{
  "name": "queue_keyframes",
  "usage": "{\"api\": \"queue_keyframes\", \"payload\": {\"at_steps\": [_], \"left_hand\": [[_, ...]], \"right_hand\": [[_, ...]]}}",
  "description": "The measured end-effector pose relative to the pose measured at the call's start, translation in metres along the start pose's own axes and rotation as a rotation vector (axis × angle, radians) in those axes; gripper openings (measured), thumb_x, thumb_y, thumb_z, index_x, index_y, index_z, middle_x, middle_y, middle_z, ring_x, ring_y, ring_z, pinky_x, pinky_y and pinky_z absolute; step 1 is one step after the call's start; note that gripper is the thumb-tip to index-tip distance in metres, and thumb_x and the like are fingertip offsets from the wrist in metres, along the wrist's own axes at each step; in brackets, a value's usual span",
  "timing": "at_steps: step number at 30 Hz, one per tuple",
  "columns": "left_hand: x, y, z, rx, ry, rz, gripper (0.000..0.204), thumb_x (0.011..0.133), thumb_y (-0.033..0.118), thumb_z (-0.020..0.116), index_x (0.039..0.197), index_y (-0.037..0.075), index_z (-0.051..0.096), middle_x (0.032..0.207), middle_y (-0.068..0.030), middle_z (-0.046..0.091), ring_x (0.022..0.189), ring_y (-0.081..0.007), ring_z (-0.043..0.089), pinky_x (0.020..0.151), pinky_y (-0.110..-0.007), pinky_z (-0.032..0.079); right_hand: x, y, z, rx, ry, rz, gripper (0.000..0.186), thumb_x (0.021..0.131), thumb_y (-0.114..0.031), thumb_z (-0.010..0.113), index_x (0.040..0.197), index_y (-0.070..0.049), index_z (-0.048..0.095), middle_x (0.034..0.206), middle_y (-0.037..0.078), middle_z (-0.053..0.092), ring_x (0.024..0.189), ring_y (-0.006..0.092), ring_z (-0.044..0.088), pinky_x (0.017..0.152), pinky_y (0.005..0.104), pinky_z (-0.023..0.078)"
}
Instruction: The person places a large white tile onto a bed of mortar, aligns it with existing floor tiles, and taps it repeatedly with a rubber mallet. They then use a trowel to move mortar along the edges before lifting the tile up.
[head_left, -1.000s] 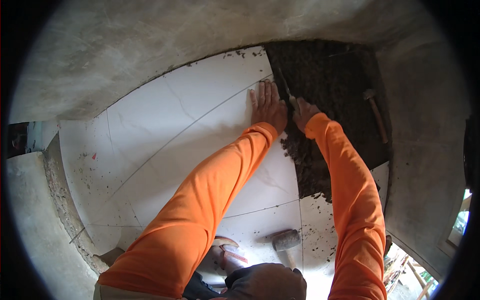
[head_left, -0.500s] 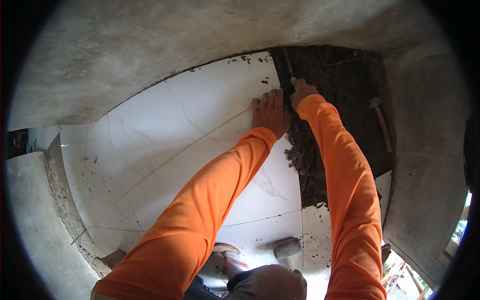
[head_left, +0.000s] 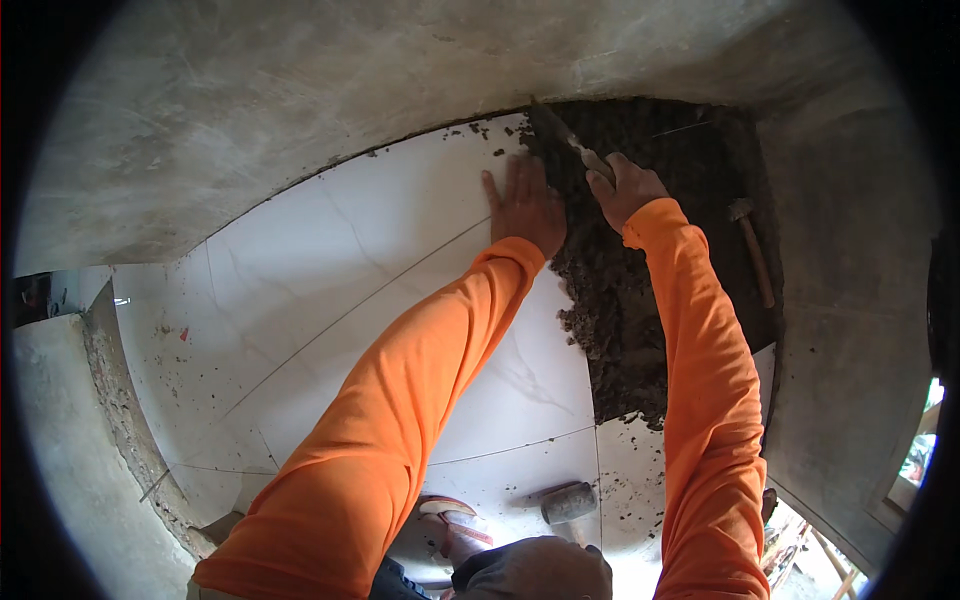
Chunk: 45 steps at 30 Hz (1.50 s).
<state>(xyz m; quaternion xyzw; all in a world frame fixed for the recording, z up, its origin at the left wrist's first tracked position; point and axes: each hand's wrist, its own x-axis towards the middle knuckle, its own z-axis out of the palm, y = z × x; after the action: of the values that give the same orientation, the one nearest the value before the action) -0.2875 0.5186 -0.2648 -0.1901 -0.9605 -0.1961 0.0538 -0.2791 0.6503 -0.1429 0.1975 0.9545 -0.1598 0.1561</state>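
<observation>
My left hand point(head_left: 528, 208) lies flat with fingers spread on a large white veined floor tile point(head_left: 430, 190), close to its right edge. My right hand point(head_left: 630, 188) is closed round the handle of a trowel point(head_left: 560, 127). The trowel's thin blade points up and left, its tip near the tile's far right corner by the wall. Dark wet mortar point(head_left: 620, 300) fills the patch right of the tile, under the trowel and my right hand. Crumbs of mortar lie on the tile's far edge.
A hammer point(head_left: 756, 255) with a wooden handle lies on the mortar at the right. Near my foot point(head_left: 465, 525) a mallet point(head_left: 568, 503) rests on the tiles. Bare grey walls point(head_left: 400, 70) enclose the far and right sides; a rough ledge point(head_left: 130, 400) runs at the left.
My right hand has shifted right and slightly nearer, and the trowel now slants further left, toward the tile's corner. My left hand has slid slightly left with its fingers more spread.
</observation>
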Motion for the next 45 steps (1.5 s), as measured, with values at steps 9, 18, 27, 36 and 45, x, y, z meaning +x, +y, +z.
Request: {"api": "queue_keyframes", "payload": {"at_steps": [9, 18, 27, 36, 45], "left_hand": [[-0.035, -0.005, -0.026, -0.074, -0.054, 0.425, 0.065, 0.089, 0.041, 0.041, 0.137, -0.001, 0.031, 0.147, -0.0171, 0.025, 0.139, -0.0282, 0.015, 0.111, -0.053, 0.008], [-0.114, 0.063, -0.027, -0.203, -0.267, 0.259, 0.076, 0.088, 0.049, 0.042, 0.14, -0.003, 0.023, 0.147, -0.0214, 0.022, 0.138, -0.037, 0.014, 0.112, -0.05, 0.009], [-0.186, 0.036, -0.046, -0.722, -0.211, 0.406, 0.078, 0.086, 0.042, 0.05, 0.141, -0.002, 0.019, 0.146, -0.0282, 0.014, 0.136, -0.0464, 0.011, 0.111, -0.049, 0.016], [-0.238, 0.001, -0.06, -0.711, -0.225, 0.333, 0.075, 0.087, 0.044, 0.048, 0.141, -0.001, 0.022, 0.148, -0.0256, 0.015, 0.137, -0.0436, 0.013, 0.111, -0.05, 0.015], [-0.283, -0.096, -0.11, -0.537, -0.21, 0.296, 0.07, 0.09, 0.046, 0.044, 0.137, -0.005, 0.028, 0.143, -0.0252, 0.027, 0.134, -0.0424, 0.022, 0.109, -0.048, 0.02]], "right_hand": [[0.019, 0.033, 0.009, -0.425, 0.023, -0.21, 0.045, 0.087, -0.03, 0.047, 0.132, -0.025, 0.043, 0.113, 0.017, 0.06, 0.106, 0.0339, 0.056, 0.089, 0.0418, 0.046], [-0.04, 0.03, -0.029, -0.053, 0.148, -0.189, 0.038, 0.084, -0.023, 0.051, 0.122, -0.023, 0.056, 0.109, 0.009, 0.063, 0.1, 0.0335, 0.058, 0.085, 0.0412, 0.048], [-0.07, 0.009, -0.028, -0.553, -0.288, -0.319, 0.046, 0.074, -0.009, 0.061, 0.119, -0.019, 0.059, 0.111, 0.009, 0.064, 0.103, 0.0272, 0.06, 0.087, 0.0377, 0.049], [-0.139, 0.043, -0.002, 0.035, 0.033, -0.144, 0.04, 0.079, -0.017, 0.056, 0.119, -0.015, 0.058, 0.106, 0.012, 0.064, 0.098, 0.0307, 0.061, 0.088, 0.0365, 0.047], [-0.204, 0.114, -0.012, -0.247, -0.276, -0.047, 0.037, 0.081, -0.009, 0.053, 0.112, -0.026, 0.064, 0.101, 0.008, 0.064, 0.092, 0.0262, 0.062, 0.081, 0.0344, 0.049]]}}
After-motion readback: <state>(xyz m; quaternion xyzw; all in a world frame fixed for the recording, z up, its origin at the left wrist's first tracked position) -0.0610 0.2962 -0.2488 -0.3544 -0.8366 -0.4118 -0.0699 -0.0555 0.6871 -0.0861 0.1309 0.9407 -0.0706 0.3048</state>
